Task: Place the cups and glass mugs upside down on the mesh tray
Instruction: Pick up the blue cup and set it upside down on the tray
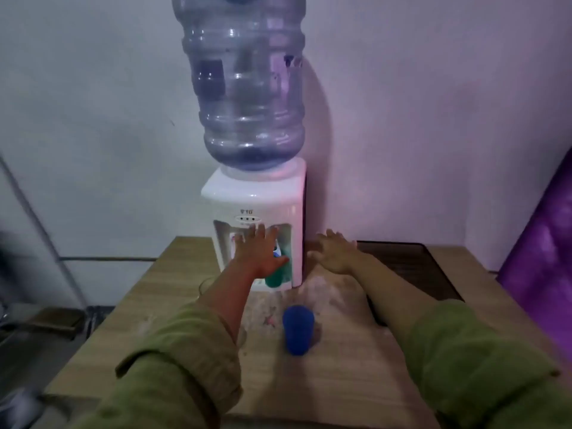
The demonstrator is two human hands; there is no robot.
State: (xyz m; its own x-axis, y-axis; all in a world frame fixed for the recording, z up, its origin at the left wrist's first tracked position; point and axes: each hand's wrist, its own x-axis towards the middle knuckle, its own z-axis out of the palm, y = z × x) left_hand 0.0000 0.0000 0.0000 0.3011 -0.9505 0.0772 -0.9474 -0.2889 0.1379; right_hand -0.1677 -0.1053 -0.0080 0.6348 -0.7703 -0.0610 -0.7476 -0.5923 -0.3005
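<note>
Blue cup (298, 329): on table (154, 292), not flipped
mesh tray (411, 267): bare so far
left hand (258, 253), right hand (332, 253): fingers spread, holding nothing

green cup (276, 275) half hidden (by left hand (258, 253)), bottle (244, 85) top cropped

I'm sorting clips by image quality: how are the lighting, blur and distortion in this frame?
Head view: dim, with a purple cast on the wall right of the clear plastic water bottle; the whole frame is soft, most smeared at the left edge; wide-angle bending shows on the wooden table edges; the blue plastic cup, dark mesh tray, left hand and right hand lack fine detail.
</note>
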